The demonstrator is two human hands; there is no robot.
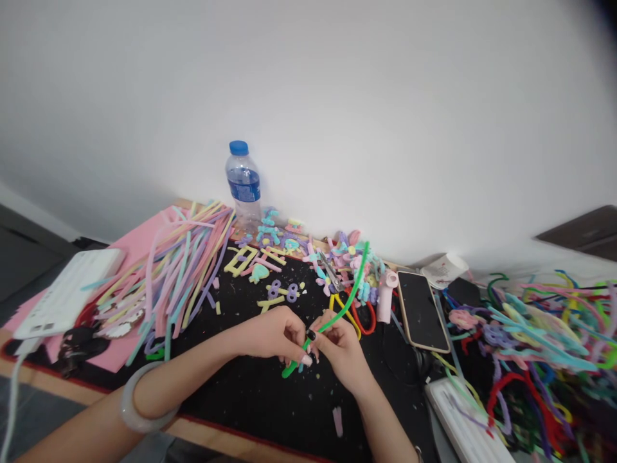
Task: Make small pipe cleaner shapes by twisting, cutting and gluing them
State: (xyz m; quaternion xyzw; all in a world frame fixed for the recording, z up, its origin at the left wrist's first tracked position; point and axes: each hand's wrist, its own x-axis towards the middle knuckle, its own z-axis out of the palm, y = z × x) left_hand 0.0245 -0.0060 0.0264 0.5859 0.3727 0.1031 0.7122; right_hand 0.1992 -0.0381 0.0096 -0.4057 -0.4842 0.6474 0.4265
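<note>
Pinching green pipe cleaner [355, 287] — left hand [274, 331], right hand [341, 349] | pastel bundle [177, 276] left | phone [424, 312] right | bottle [243, 185] beyond

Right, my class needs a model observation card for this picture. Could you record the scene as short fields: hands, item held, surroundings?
Left hand: fingertips on the green fuzzy stem near its lower end
Right hand: pinching the same stem, close to the left hand
Stem position: long end slanting up past the right hand
Work surface: black mat
Left side: pastel stems, pink sheets
Back: blue-capped bottle, upright near the wall
Right side: phone, multicoloured stems
</note>
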